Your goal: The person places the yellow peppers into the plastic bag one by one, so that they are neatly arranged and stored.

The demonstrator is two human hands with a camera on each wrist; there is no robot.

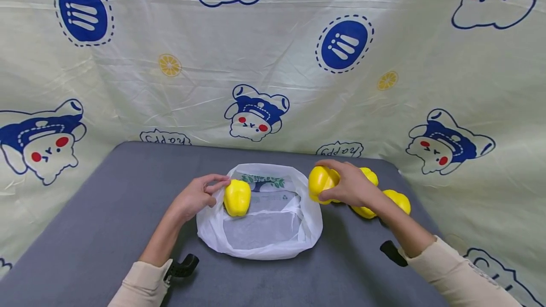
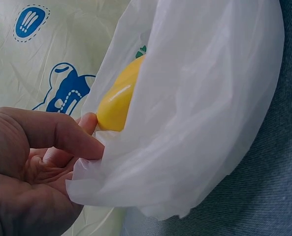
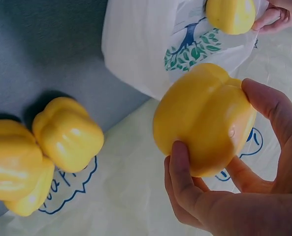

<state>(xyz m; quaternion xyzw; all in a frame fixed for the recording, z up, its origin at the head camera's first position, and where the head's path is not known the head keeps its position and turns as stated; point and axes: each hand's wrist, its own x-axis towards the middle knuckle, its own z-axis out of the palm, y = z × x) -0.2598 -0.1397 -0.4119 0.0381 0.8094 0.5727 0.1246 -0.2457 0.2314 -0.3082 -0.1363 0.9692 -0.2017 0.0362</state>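
A white plastic bag (image 1: pixel 260 253) with a green tree print lies with its mouth wide on the grey table. My left hand (image 1: pixel 194 199) pinches the bag's left rim between thumb and fingers; the left wrist view shows the fingers (image 2: pixel 81 140) on the thin film. Just inside that rim is a yellow bell pepper (image 1: pixel 237 198), partly hidden by the film in the left wrist view. Right of the bag, my right hand (image 1: pixel 353 185) grips a second yellow bell pepper (image 3: pixel 205 120), held off the table with fingers and thumb around its sides.
More yellow bell peppers (image 1: pixel 397 201) sit in a cluster on the table's right side, partly behind my right forearm. The grey table (image 1: pixel 106 231) extends to the left and front. A printed pale sheet (image 1: pixel 298 108) hangs behind it.
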